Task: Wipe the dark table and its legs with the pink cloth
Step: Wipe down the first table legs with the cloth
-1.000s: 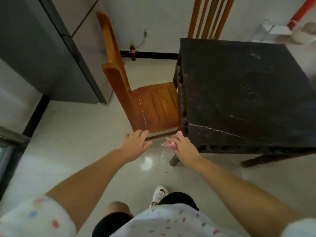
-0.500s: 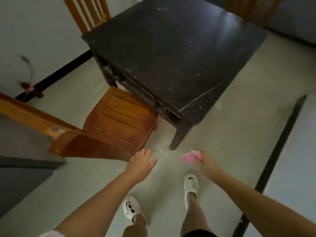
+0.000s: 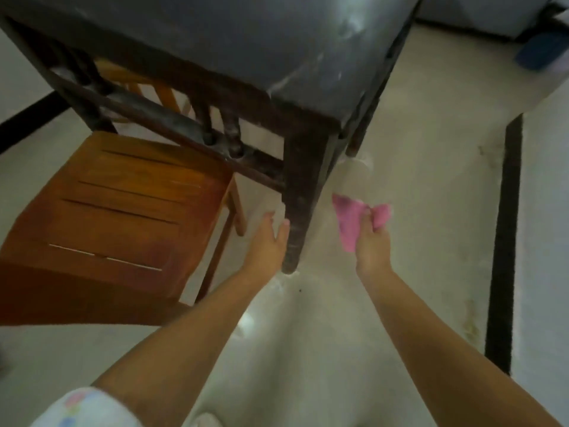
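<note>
Right hand [image 3: 371,241] pinching pink cloth [image 3: 349,223] just beside near table leg [image 3: 300,211]; left hand [image 3: 268,241] spread against it. Leg-wiping step, by the look; next, pressing cloth onto leg

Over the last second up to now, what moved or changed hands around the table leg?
The right hand took the pink cloth off the table corner, swung it out to the right, and now holds it up beside the near table leg, apart from it. The left hand came in against that leg's left side. The view dropped low under the table. Unchanged: the cloth's grip, and the wooden chair tucked beside the table.
</note>
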